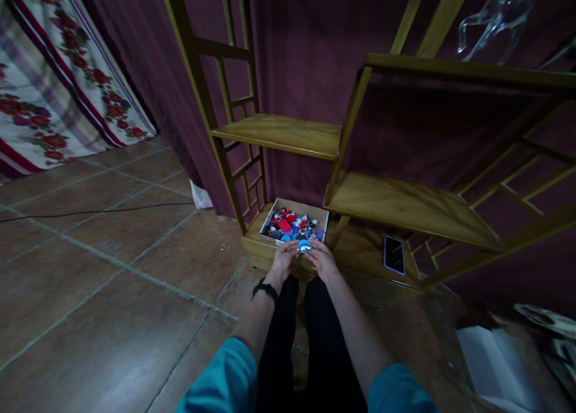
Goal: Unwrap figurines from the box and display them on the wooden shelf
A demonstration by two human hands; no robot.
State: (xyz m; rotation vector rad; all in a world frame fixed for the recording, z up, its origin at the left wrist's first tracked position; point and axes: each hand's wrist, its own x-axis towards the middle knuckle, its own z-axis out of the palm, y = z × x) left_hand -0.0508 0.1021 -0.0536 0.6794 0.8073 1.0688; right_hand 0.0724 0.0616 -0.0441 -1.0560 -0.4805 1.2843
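Observation:
A small blue and white piece (305,246), too small to name more exactly, is held between the fingertips of both hands. My left hand (285,257) grips it from the left and my right hand (323,259) from the right. Just beyond them, a shallow white box (298,205) sits on the lowest board of the wooden shelf. Inside lie many small figures and round pieces (288,222) in red, blue, purple, black and white. The near edge of the box is partly behind my fingers.
The wooden shelf unit (279,128) rises in front, with boards at different heights. A phone (394,254) lies on its low board at right. A clear glass figurine (497,17) stands on the upper right board. A black cable (99,211) crosses the tiled floor. White paper (497,365) lies lower right.

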